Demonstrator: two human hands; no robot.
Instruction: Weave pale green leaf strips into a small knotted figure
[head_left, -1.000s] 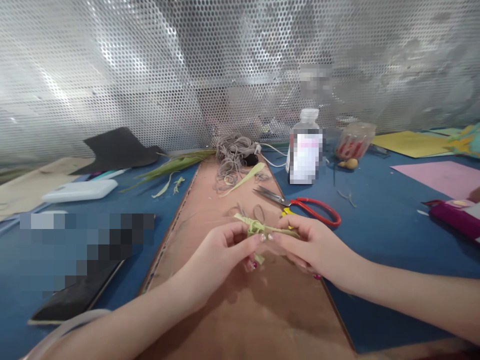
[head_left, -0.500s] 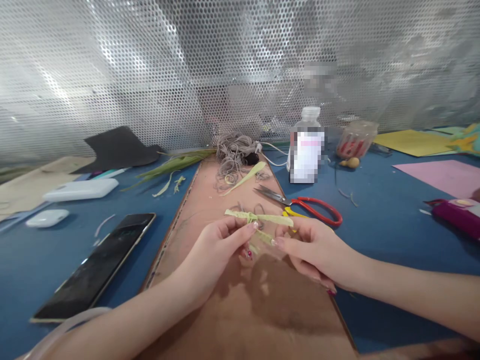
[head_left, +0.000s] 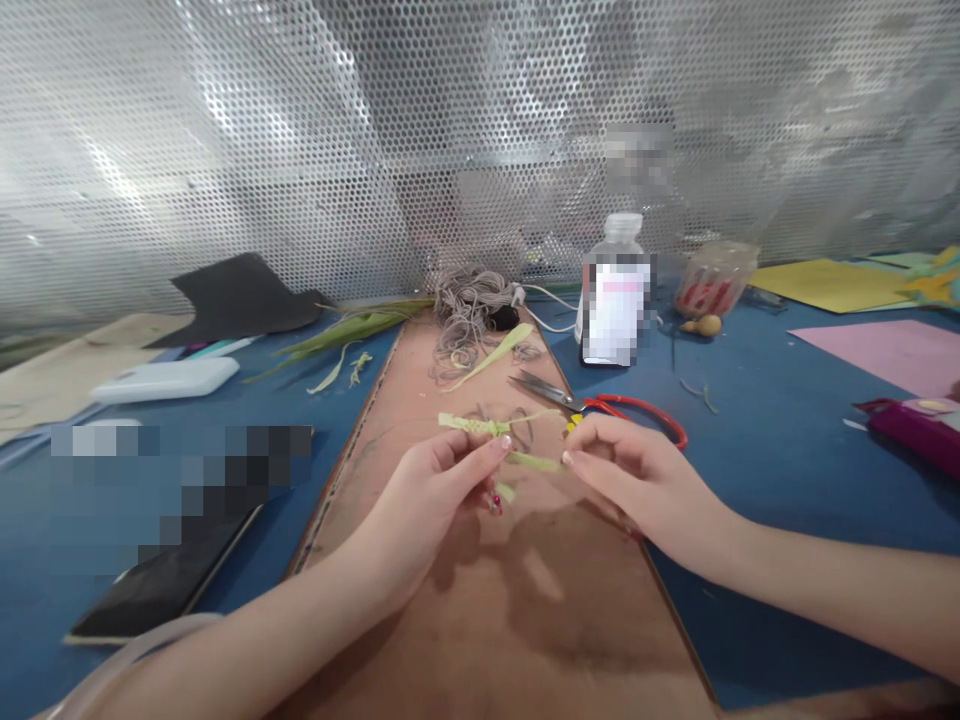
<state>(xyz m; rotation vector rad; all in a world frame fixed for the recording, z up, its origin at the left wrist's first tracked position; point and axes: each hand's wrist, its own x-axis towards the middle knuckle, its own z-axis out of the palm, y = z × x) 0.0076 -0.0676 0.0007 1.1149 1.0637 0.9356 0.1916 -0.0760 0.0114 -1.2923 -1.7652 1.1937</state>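
My left hand (head_left: 439, 490) is closed in a pinch on a small piece of pale green leaf strips (head_left: 465, 425) that cross or knot at the thumb tip. One end points left, and a thin end reaches right. From the pinch a narrow leaf strip (head_left: 536, 462) runs to my right hand (head_left: 652, 480), whose thumb and forefinger are closed at its far end. A short tail hangs below the left fingers. Just beyond the right hand lie scissors (head_left: 637, 405) with red handles, and a bit of yellow shows by its knuckles. Both hands are above a brown board (head_left: 360, 520).
Further up the board are a tangle of grey cord (head_left: 472, 295) and a loose leaf strip (head_left: 495, 355). Behind stand a bottle (head_left: 619, 300) and a clear jar (head_left: 716, 280). A phone (head_left: 172, 570) lies left; a purple case (head_left: 915, 440) is at right.
The right hand has shifted slightly; the strip between the hands is now stretched out. The wide end that pointed right now looks thin, and the left end looks broader and textured.
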